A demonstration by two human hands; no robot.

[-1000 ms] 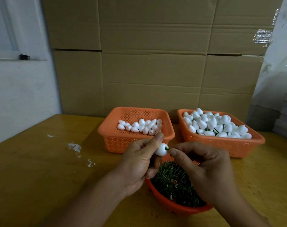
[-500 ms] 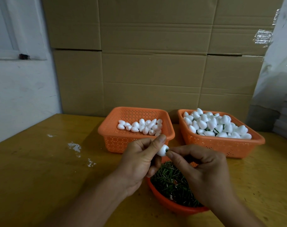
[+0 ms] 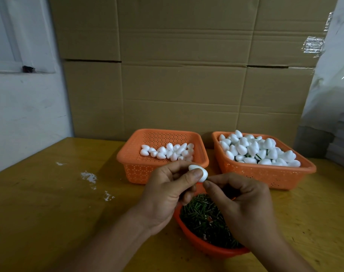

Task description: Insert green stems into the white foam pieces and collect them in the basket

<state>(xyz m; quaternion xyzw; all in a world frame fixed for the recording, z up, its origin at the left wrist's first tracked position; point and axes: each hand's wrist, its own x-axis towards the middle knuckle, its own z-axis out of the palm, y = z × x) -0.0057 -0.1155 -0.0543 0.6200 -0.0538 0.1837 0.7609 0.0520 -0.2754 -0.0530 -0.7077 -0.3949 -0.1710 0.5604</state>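
Foam piece pinched in left hand, right hand fingertips touching

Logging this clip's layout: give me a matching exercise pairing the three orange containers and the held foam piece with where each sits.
1. round bowl of green stems
2. heaped basket
3. sparse basket
4. held foam piece

A. back right
B. pinched by left hand, right hand at its tip
C. nearest, under the hands
D. back left

Pairs: 1-C, 2-A, 3-D, 4-B

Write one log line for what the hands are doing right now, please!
left hand: holds foam piece | right hand: pinches at foam's end, stem barely visible | stem bowl: under hands | step: inserting
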